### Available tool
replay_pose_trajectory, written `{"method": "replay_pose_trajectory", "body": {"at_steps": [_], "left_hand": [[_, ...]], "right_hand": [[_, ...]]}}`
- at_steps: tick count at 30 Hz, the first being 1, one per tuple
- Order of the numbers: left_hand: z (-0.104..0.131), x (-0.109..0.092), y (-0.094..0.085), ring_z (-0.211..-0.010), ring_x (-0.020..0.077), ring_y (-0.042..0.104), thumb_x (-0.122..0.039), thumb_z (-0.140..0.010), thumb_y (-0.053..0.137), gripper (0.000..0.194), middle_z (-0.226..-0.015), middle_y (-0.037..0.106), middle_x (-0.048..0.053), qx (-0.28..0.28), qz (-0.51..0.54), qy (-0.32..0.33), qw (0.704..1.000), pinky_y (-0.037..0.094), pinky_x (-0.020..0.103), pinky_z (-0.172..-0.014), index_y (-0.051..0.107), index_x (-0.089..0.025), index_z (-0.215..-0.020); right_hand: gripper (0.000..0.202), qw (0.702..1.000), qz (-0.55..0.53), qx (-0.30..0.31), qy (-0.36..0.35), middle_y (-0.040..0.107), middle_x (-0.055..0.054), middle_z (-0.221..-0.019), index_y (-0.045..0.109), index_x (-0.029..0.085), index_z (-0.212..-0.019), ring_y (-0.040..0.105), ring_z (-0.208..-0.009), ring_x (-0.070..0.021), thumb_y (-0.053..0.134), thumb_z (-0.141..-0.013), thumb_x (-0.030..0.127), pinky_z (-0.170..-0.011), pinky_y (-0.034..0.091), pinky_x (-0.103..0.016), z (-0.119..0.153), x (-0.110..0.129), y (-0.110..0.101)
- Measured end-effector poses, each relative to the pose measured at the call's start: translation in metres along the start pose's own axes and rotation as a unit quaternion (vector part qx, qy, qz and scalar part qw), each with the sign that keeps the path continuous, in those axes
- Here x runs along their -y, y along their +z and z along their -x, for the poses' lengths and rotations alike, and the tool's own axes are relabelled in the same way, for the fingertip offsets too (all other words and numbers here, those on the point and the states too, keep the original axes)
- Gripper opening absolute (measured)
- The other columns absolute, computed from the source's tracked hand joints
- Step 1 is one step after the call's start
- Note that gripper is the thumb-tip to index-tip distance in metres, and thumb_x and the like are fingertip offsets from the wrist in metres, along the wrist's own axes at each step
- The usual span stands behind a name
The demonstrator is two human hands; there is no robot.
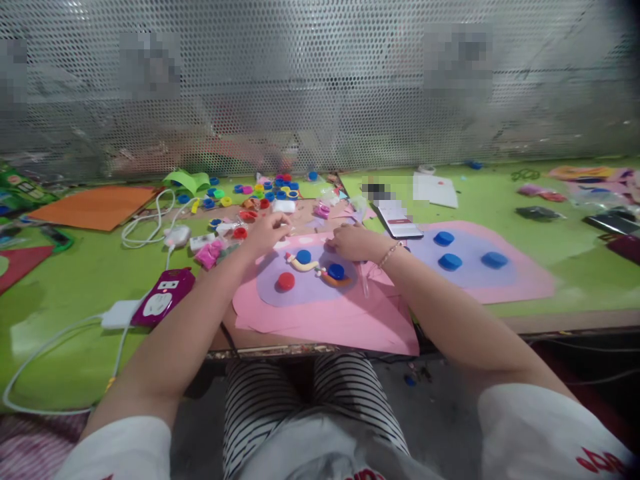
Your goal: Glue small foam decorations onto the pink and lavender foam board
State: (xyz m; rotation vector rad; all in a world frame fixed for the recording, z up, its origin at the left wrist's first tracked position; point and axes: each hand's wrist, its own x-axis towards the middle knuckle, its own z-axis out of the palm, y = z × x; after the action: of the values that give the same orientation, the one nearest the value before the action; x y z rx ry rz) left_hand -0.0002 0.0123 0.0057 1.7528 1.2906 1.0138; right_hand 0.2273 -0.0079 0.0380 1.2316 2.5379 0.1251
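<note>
A purple cut-out (275, 295) lies on pink paper (320, 327) in front of me. On it sit a red bottle cap (286, 281), a blue cap (303, 257) and another blue cap (336, 271). Curved cream-coloured clay (303, 265) lies by one blue cap, and an orange curved piece (337, 281) runs under the other. My left hand (267, 232) hovers at the sheet's far left edge, fingers bent and slightly apart. At the far right edge, my right hand (353, 242) has its fingers drawn together near the paper; whatever they hold is hidden.
On the right, another pink and purple sheet (530, 283) carries three blue caps. A phone (397, 220) lies beyond my right hand. Loose coloured caps (270, 196) are scattered at the back. A purple power strip (165, 297) with white cables and an orange sheet (95, 207) are left.
</note>
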Motion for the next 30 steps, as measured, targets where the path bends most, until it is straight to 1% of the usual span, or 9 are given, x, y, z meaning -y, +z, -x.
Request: {"method": "replay_pose_trajectory", "body": {"at_steps": [3,5,12,17,19,22,24,26,30], "left_hand": [[0.001,-0.001,0.000,-0.060,0.0109,0.054,-0.022,-0.071,0.055,0.004,-0.064,0.055,-0.002,0.006,-0.016,0.022,1.000,0.040,0.025,-0.061,0.053,-0.019,-0.073],[0.002,-0.002,0.001,-0.061,0.0110,0.054,-0.022,-0.071,0.055,0.005,-0.066,0.056,-0.002,0.006,-0.019,0.020,1.000,0.040,0.025,-0.061,0.053,-0.019,-0.073],[0.006,-0.007,0.002,-0.063,0.0103,0.053,-0.020,-0.072,0.054,0.003,-0.069,0.055,-0.001,0.010,-0.010,0.007,1.000,0.040,0.024,-0.062,0.052,-0.018,-0.071],[0.004,-0.005,0.001,-0.062,0.0102,0.053,-0.020,-0.073,0.055,0.003,-0.069,0.056,-0.001,0.012,-0.013,0.019,1.000,0.041,0.025,-0.062,0.052,-0.018,-0.072],[0.003,-0.006,0.000,-0.060,0.0099,0.053,-0.020,-0.073,0.055,0.004,-0.068,0.056,-0.002,0.013,-0.015,0.013,1.000,0.041,0.025,-0.061,0.052,-0.018,-0.072],[0.002,-0.007,-0.002,-0.057,0.0095,0.051,-0.019,-0.073,0.055,0.004,-0.064,0.054,-0.003,0.004,-0.009,0.003,1.000,0.041,0.024,-0.061,0.052,-0.018,-0.071],[0.002,-0.007,-0.002,-0.058,0.0099,0.051,-0.019,-0.073,0.055,0.004,-0.062,0.054,-0.003,0.001,-0.006,0.007,1.000,0.041,0.024,-0.061,0.052,-0.019,-0.071],[0.003,-0.007,-0.002,-0.059,0.0106,0.052,-0.021,-0.073,0.055,0.003,-0.063,0.054,-0.002,0.000,-0.009,0.013,1.000,0.041,0.024,-0.060,0.053,-0.019,-0.072],[0.003,-0.004,0.000,-0.061,0.0113,0.054,-0.022,-0.072,0.056,0.004,-0.065,0.056,-0.002,-0.006,-0.016,0.016,1.000,0.041,0.024,-0.060,0.053,-0.019,-0.073]], "right_hand": [[0.037,1.000,-0.002,0.025,0.004,0.063,-0.018,-0.102,0.068,0.014,-0.106,0.055,-0.097,-0.0281,0.035,-0.088,0.016,-0.071,0.032,-0.035,-0.003,-0.001,0.002],[0.038,0.999,-0.011,0.030,-0.002,0.064,-0.018,-0.103,0.067,0.015,-0.109,0.055,-0.096,-0.0276,0.036,-0.087,0.016,-0.069,0.032,-0.034,-0.005,-0.003,0.002],[0.040,0.997,-0.077,0.023,0.006,0.066,-0.018,-0.106,0.069,0.014,-0.106,0.058,-0.094,-0.0248,0.033,-0.092,0.023,-0.066,0.032,-0.031,-0.011,-0.011,0.003],[0.040,0.997,-0.080,0.019,-0.010,0.066,-0.018,-0.104,0.069,0.013,-0.105,0.058,-0.092,-0.0239,0.032,-0.093,0.024,-0.068,0.032,-0.031,-0.009,-0.014,0.003],[0.039,0.998,-0.064,0.007,-0.018,0.066,-0.018,-0.103,0.068,0.014,-0.108,0.057,-0.091,-0.0235,0.033,-0.092,0.021,-0.069,0.032,-0.031,-0.005,-0.014,0.000],[0.038,0.998,-0.042,-0.036,0.004,0.063,-0.018,-0.108,0.066,0.015,-0.112,0.054,-0.094,-0.0241,0.037,-0.088,0.015,-0.071,0.031,-0.032,0.002,-0.014,-0.006],[0.038,0.998,-0.033,-0.047,0.018,0.061,-0.018,-0.109,0.066,0.014,-0.111,0.053,-0.097,-0.0247,0.038,-0.085,0.012,-0.072,0.030,-0.033,0.004,-0.013,-0.008],[0.037,0.999,-0.024,-0.035,0.021,0.062,-0.018,-0.107,0.067,0.014,-0.109,0.052,-0.098,-0.0258,0.038,-0.087,0.013,-0.073,0.030,-0.034,0.005,-0.012,-0.007],[0.040,0.999,-0.011,0.026,0.021,0.063,-0.017,-0.103,0.068,0.017,-0.110,0.053,-0.095,-0.0259,0.034,-0.089,0.014,-0.072,0.030,-0.035,0.002,-0.007,-0.003]]}}
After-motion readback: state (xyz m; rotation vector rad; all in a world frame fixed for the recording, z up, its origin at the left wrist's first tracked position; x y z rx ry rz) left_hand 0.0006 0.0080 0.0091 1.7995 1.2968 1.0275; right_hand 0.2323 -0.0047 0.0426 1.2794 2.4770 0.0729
